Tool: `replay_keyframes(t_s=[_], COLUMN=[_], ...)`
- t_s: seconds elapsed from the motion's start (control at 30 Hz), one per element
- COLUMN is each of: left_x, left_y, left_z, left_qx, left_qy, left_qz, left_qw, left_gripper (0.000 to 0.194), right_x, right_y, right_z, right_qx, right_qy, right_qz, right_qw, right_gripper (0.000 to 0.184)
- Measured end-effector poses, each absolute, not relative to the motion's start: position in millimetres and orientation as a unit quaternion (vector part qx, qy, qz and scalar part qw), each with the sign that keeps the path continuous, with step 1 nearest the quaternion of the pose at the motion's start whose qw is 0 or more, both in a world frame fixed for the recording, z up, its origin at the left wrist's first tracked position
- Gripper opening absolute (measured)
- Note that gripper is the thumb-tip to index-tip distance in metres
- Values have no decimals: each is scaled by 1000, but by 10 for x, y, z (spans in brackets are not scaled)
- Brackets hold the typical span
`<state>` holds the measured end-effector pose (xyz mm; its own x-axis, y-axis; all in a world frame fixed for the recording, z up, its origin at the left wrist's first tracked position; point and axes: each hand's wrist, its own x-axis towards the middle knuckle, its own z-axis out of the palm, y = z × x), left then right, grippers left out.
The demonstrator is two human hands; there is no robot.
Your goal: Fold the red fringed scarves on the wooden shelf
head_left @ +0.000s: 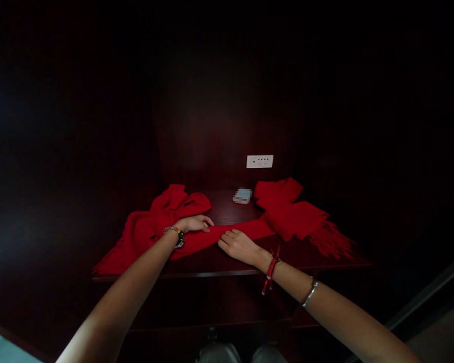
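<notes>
A long red scarf (257, 229) lies across the dark desk, bunched at the left and loosely folded at the right, with fringe at both ends. On its middle stretch rests my left hand (196, 223), fingers stretched out and apart over the cloth. Just to the right, my right hand (239, 245) is closed at the scarf's near edge with its fingers curled onto the fabric. The fingertips of that hand are partly hidden.
Behind the scarf a small pale blurred object (242, 196) lies on the desk (227, 214). A white power socket (260, 161) is set in the dark back panel. The desk's front edge runs just below my hands.
</notes>
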<state>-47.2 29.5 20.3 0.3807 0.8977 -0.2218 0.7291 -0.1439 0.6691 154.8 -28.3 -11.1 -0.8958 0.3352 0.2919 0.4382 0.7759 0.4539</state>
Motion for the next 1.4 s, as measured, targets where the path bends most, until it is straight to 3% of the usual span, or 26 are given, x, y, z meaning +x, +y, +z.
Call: replay_keyframes(t_s=[0.17, 0.33, 0.5, 0.67, 0.87, 1.0, 1.23, 1.4], left_x=[-481, -203, 534, 1484, 2407, 2605, 2135, 1378], left_y=[314, 434, 653, 999, 1334, 1360, 1106, 503], left_z=[255, 571, 1147, 1461, 1028, 548, 460, 476], left_qx=[714, 693, 699, 746, 841, 863, 890, 910], left_qy=[537, 489, 388, 299, 363, 367, 356, 377], left_qz=[188, 313, 407, 393, 289, 251, 239, 155], left_qw=[408, 428, 442, 447, 280, 240, 151, 74], left_gripper=[38, 38, 38, 39, 39, 33, 45, 59], right_x=[1529, 1770, 2372, 3136, 3781, 3980, 4084, 4079], right_y=[-286, -262, -180, -101, 111, 268, 293, 246], right_z=[-52, 352, 983, 1373, 954, 529, 413, 469], right_qx=[-274, -362, -421, -499, -595, -628, -597, -563], right_qy=[-919, -882, -837, -777, -728, -727, -760, -782], right_qz=[-256, -272, -333, -372, -338, -279, -254, -262], right_qw=[122, 126, 105, 96, 37, -10, 40, 57], right_gripper=[20, 34, 31, 25, 24, 22, 29, 29])
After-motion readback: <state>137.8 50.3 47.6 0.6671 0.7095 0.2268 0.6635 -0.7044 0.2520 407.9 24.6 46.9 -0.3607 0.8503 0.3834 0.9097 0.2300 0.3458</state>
